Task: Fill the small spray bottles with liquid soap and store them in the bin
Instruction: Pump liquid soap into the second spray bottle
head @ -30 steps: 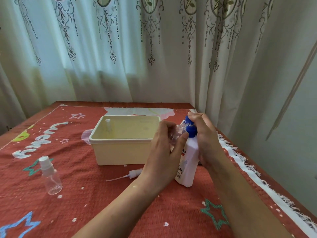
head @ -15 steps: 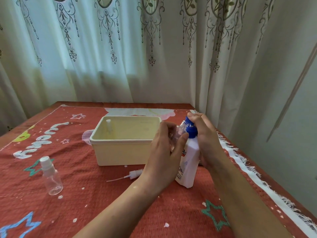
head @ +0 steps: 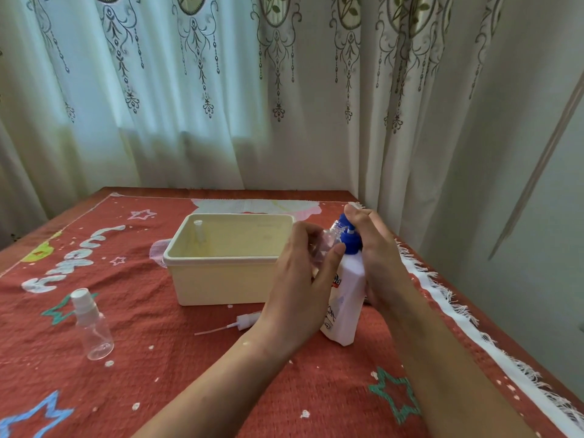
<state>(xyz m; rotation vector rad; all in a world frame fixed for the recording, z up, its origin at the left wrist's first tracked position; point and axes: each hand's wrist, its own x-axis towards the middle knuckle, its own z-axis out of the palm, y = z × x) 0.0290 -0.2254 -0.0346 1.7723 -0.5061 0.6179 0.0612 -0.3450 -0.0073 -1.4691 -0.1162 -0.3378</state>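
A home: patterned curtains [head: 221, 90], embroidered red tablecloth [head: 189, 374].

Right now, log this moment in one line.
left hand: holds small bottle | right hand: grips soap pump | bin: capped bottle inside | step: filling

I am seeing a clear small bottle [head: 328, 243], uncapped, tilting with its open neck up against the blue pump [head: 350, 241] of the soap bottle [head: 346, 298]. The left hand [head: 300, 289] is gripping it. The soap bottle, white with a printed label, is leaning slightly on the worktop [head: 284, 390] just right of the bin [head: 221, 282], and the right hand [head: 374, 257] is wrapping over its pump. The bin is cream, rectangular and open. A slim white-topped piece [head: 198, 230] is standing in its far left corner, too faint for me to identify. A capped spray bottle [head: 93, 327], clear with a white top, is standing upright well left of the bin. A loose spray head [head: 244, 322] with its thin tube is lying just in front of the bin.
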